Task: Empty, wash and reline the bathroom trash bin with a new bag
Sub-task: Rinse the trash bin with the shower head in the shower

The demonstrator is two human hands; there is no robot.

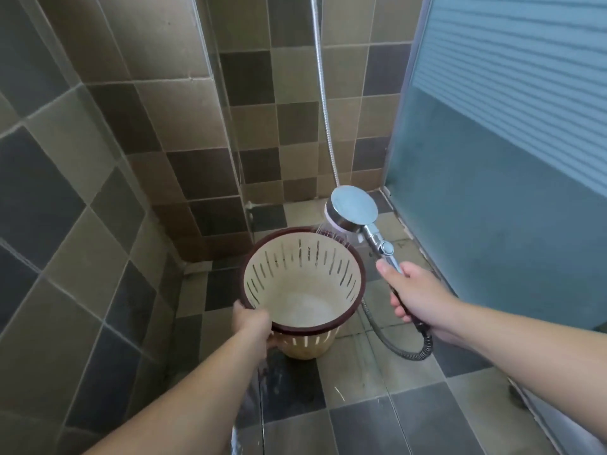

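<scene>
Tiled walls (170,103) in brown, tan and grey squares close in a shower corner, and one frosted glass door (512,178) stands to the right of the trash bin. Below them lies the tiled floor (358,405), wet and glossy under the bin. One trash bin (297,290) is held above that floor, tipped so its mouth faces up toward the camera; it is cream with slotted walls and a dark red rim, and no bag shows inside. One metal hose (323,103) runs down the wall behind the bin and loops back low on its right. One round shower head (353,208) hangs just over the bin's far right rim, thin streams of water falling onto it. Two hands show: the left hand (253,323) grips the bin's near left rim, and the right hand (417,293), right of the bin, is wrapped around the shower head's handle.
</scene>
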